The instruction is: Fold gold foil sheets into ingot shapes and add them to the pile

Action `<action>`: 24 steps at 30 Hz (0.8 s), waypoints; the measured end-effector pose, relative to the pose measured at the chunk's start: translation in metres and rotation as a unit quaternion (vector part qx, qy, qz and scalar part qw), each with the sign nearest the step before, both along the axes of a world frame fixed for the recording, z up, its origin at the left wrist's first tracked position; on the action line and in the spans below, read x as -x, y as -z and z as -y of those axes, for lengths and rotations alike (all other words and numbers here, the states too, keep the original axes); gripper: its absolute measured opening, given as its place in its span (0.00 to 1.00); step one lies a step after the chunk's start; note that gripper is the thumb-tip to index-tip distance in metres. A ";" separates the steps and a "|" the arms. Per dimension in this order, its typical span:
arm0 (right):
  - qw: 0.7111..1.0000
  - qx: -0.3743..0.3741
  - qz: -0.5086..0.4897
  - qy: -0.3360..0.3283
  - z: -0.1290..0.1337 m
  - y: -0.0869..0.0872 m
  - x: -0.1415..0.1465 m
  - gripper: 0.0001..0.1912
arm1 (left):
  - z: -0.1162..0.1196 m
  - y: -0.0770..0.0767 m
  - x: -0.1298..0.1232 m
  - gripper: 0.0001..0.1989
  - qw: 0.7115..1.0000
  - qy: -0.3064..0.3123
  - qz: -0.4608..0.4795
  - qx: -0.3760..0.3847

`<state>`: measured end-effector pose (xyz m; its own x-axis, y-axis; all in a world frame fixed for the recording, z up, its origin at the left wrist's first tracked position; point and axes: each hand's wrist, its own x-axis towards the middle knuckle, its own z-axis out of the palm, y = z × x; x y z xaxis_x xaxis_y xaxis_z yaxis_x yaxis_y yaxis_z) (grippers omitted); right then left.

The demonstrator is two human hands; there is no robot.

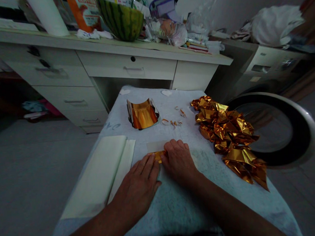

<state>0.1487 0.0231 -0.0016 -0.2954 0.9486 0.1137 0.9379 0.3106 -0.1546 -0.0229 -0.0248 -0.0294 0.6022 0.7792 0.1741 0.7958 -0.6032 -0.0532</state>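
A small folded piece of gold foil (158, 156) lies on the cloth-covered table between my hands, partly hidden by my fingers. My left hand (143, 183) lies flat, fingers stretched out, its fingertips pressing the foil's left end. Curled over the right end is my right hand (179, 162), with its thumb and fingers closed on the foil. A pale translucent strip (155, 146) shows just beyond them. Farther back stands a stack of curved gold foil sheets (143, 115). Several thin gold-edged scraps (173, 122) are scattered to its right.
Folded gold foil pieces (223, 125) are heaped along the table's right side. Folded cream paper (97, 172) lies on the left. Behind is a white drawer desk (129, 67) bearing a cut watermelon (122, 20). At right, a washing machine's door (275, 130) hangs open beside the table.
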 end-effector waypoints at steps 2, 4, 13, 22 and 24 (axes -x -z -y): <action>1.000 -0.002 -0.006 -0.003 0.001 0.000 0.000 0.13 | 0.000 0.001 0.001 0.24 1.000 -0.001 0.014 0.005; 1.000 -0.002 -0.008 -0.003 0.002 0.000 0.000 0.17 | 0.000 0.001 0.002 0.23 1.000 -0.001 0.024 0.010; 0.999 0.023 -0.038 0.000 0.003 -0.001 -0.011 0.17 | -0.001 -0.007 0.005 0.16 0.999 0.019 0.032 0.023; 0.996 0.047 -0.056 0.046 -0.004 -0.005 -0.037 0.23 | -0.009 -0.034 -0.009 0.11 0.998 0.009 -0.024 0.054; 0.996 0.049 -0.055 0.056 -0.006 -0.005 -0.042 0.27 | -0.011 -0.037 -0.014 0.17 0.998 0.001 -0.034 0.048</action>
